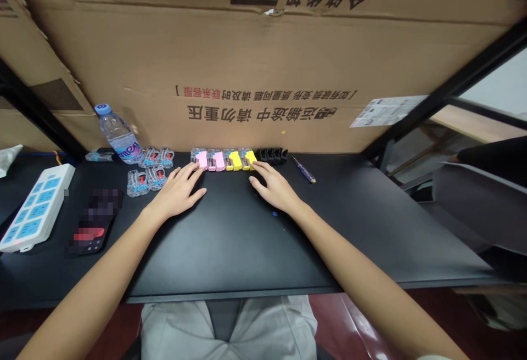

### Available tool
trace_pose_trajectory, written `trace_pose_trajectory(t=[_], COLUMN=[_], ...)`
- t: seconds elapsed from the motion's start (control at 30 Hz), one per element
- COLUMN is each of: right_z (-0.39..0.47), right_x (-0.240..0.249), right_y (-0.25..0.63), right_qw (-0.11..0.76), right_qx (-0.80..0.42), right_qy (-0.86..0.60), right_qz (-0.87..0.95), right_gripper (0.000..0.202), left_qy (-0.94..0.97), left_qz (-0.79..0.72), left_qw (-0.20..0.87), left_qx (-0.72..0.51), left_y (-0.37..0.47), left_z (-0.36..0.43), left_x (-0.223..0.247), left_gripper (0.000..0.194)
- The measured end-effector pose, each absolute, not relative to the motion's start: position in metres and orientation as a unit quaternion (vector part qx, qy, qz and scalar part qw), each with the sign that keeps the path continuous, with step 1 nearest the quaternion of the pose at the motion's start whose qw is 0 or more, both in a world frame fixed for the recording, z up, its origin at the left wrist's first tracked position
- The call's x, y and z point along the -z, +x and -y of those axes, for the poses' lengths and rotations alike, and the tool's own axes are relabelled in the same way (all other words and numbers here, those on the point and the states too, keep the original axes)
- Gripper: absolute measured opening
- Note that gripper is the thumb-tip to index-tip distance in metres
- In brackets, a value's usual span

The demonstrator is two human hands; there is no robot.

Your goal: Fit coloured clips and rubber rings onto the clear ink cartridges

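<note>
Along the foot of the cardboard stands a row of small toy-like pieces with clear parts, two pink (217, 161) and two yellow (234, 161). My left hand (179, 190) lies with its fingers stretched out, the fingertips at the leftmost pink piece (201, 159). At the other end, my right hand (275, 185) has its fingers extended towards the rightmost yellow piece (250, 158), its fingertips at that piece. Neither hand grips anything. Black plastic parts (272, 155) sit just right of the row. Clear pieces with red and blue insides (138, 182) lie left of my left hand.
A screwdriver (303, 170) lies to the right. On the left are a water bottle (119, 134), a white power strip (39, 206) and a partly pixelated phone (96, 223). Cardboard (267, 58) walls the back of the black table (230, 250). A small blue bit (275, 214) lies near my right wrist.
</note>
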State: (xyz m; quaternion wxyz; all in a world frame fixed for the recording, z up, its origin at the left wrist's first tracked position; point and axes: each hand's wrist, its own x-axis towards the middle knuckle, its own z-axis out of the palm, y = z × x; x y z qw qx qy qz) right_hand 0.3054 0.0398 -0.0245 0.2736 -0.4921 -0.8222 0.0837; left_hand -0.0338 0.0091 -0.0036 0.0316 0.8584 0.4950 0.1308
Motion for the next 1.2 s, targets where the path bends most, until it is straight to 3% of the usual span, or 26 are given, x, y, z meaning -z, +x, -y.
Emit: trace_pose_trajectory(t=[0.2, 0.53, 0.77, 1.2], right_z=[-0.042, -0.029, -0.029, -0.029], right_x=[0.03, 0.021, 0.02, 0.02], right_y=[0.306, 0.3, 0.301, 0.301], right_qw=[0.293, 0.36, 0.36, 0.352], right_qx=[-0.089, -0.09, -0.1, -0.116], right_qy=[-0.486, -0.455, -0.449, -0.451], right_qz=[0.818, 0.81, 0.812, 0.812], right_gripper=[0.052, 0.04, 0.037, 0.038], left_qy=[0.853, 0.818, 0.711, 0.713], left_qz=[-0.504, -0.555, -0.696, -0.686], left_qw=[0.033, -0.045, -0.045, -0.036], left_qx=[-0.131, -0.147, -0.088, -0.14], left_y=[-0.036, -0.038, -0.042, -0.03], left_z=[-0.013, -0.011, -0.011, -0.002], left_x=[0.008, -0.005, -0.006, -0.009], left_gripper=[0.069, 0.059, 0.076, 0.081])
